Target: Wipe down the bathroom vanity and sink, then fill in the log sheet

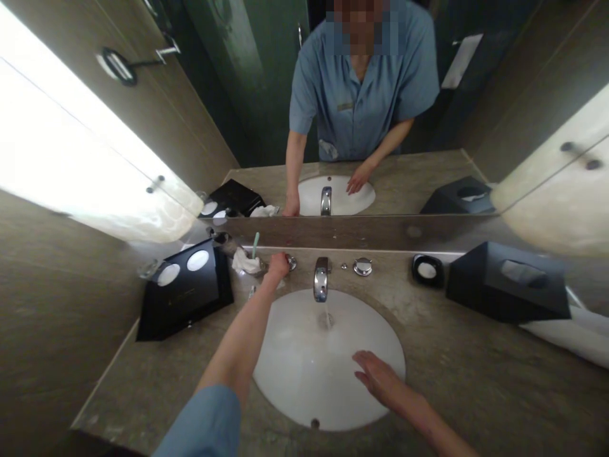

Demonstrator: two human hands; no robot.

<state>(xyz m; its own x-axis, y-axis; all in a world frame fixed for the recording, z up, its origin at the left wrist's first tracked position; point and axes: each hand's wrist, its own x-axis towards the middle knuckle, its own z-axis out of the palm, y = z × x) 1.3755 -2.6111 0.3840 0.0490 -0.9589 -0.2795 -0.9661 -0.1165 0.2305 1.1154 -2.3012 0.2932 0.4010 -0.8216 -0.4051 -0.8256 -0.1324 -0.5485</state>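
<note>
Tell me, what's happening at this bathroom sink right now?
A person in a blue short-sleeved shirt stands at a round white sink set in a brown stone counter. Their left hand is on the chrome tap knob left of the chrome spout, and water is running. Their right hand lies open in the basin, holding nothing.

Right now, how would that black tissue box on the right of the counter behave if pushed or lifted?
The black tissue box looks rigid, with sharp flat faces, so it should keep its shape. Its broad base on the stone counter suggests sliding rather than tipping. The smooth dark sides may be slippery to wet fingers; its weight cannot be judged.
</note>
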